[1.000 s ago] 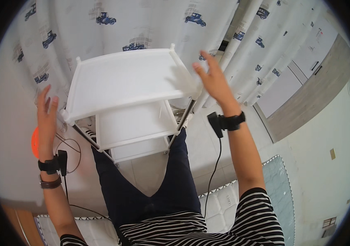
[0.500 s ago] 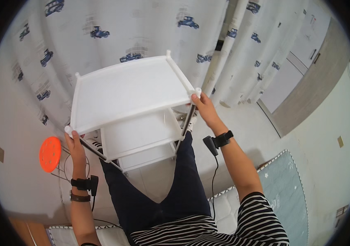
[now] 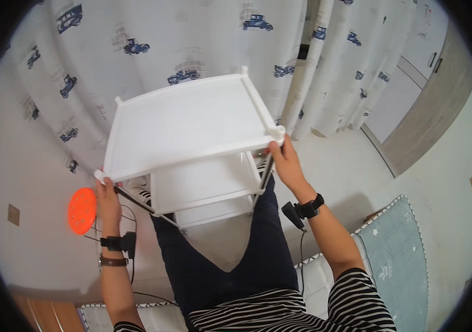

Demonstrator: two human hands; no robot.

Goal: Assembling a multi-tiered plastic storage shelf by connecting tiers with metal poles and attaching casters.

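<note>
A white shelf rack (image 3: pixel 192 124) with several tiers and dark metal posts stands between my legs, its wide top tier facing up at me. My left hand (image 3: pixel 109 199) is closed round the near left corner, just below the white post cap. At the near right corner my right hand (image 3: pixel 287 163) grips the post under its cap, thumb against the tier's edge. Both hands' fingers are partly hidden behind the posts. The lower tiers (image 3: pixel 205 185) show beneath the top one. A strapped black device sits on each of my wrists.
An orange-topped stool (image 3: pixel 83 211) stands left of my left hand. White curtains (image 3: pixel 153 50) with blue car prints hang behind the rack. A quilted bed edge (image 3: pixel 393 265) lies at the lower right, and a cabinet (image 3: pixel 413 94) stands at the far right.
The whole scene has shifted slightly right and a little down in the view. Both hands keep their grip on the rack's near corners.
</note>
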